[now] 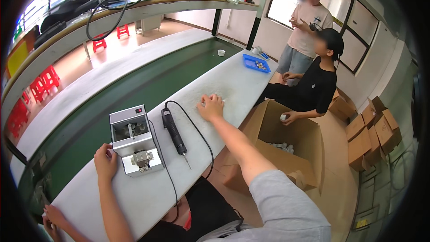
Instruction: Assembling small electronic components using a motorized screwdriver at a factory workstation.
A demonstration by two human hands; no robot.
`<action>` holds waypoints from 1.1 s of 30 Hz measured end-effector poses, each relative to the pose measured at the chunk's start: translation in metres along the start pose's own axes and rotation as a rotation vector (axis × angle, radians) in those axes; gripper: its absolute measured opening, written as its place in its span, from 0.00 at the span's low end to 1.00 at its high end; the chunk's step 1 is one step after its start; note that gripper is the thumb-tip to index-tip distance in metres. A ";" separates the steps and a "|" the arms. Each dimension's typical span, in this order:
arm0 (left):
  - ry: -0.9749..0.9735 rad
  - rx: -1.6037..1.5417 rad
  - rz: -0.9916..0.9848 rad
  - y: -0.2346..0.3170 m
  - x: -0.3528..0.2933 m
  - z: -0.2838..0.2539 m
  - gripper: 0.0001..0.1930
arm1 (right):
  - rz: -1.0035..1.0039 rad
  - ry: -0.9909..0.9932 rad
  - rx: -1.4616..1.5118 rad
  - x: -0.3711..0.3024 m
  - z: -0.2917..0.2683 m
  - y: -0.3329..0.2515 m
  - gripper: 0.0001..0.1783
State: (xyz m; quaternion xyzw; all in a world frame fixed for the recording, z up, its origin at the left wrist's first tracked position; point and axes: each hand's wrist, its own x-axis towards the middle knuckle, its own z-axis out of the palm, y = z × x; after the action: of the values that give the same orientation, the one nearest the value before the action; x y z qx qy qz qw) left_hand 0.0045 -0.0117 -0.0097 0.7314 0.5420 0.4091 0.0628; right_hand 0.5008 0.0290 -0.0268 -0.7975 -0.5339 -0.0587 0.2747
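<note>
Silver, boxy, open-topped machine [134, 141] left of frame centre, left grip [106, 162] at its left edge, right grip [211, 108] mid-frame, apart or together I couldn't tell

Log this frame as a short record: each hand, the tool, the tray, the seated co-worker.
Left hand: beside the metal machine, contact unclear
Right hand: fingers bent, over the white tabletop; grip unclear
Tool: black corded screwdriver, lying down
Tray: blue tray, far end, small pieces inside
Co-worker: holds white piece at open cardboard box
</note>
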 end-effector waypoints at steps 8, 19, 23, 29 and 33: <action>-0.016 0.028 0.001 0.006 0.002 -0.001 0.07 | -0.007 -0.002 -0.009 0.002 0.002 0.005 0.18; -0.025 -0.001 -0.065 0.003 -0.001 -0.002 0.08 | -0.012 0.023 -0.018 0.000 0.007 0.006 0.19; -0.019 0.022 -0.009 -0.001 -0.005 -0.012 0.09 | -0.036 0.051 -0.041 0.000 0.019 0.003 0.19; -0.043 -0.004 0.015 0.007 0.005 0.000 0.08 | -0.041 0.050 -0.069 0.004 0.008 0.018 0.19; -0.051 0.025 0.002 0.000 0.001 -0.007 0.07 | -0.047 0.062 -0.026 0.002 0.014 0.007 0.17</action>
State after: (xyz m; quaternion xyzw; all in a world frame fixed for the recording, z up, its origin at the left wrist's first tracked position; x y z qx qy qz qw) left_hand -0.0006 -0.0135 -0.0044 0.7428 0.5444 0.3838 0.0670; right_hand 0.5053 0.0350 -0.0405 -0.7859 -0.5430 -0.0969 0.2794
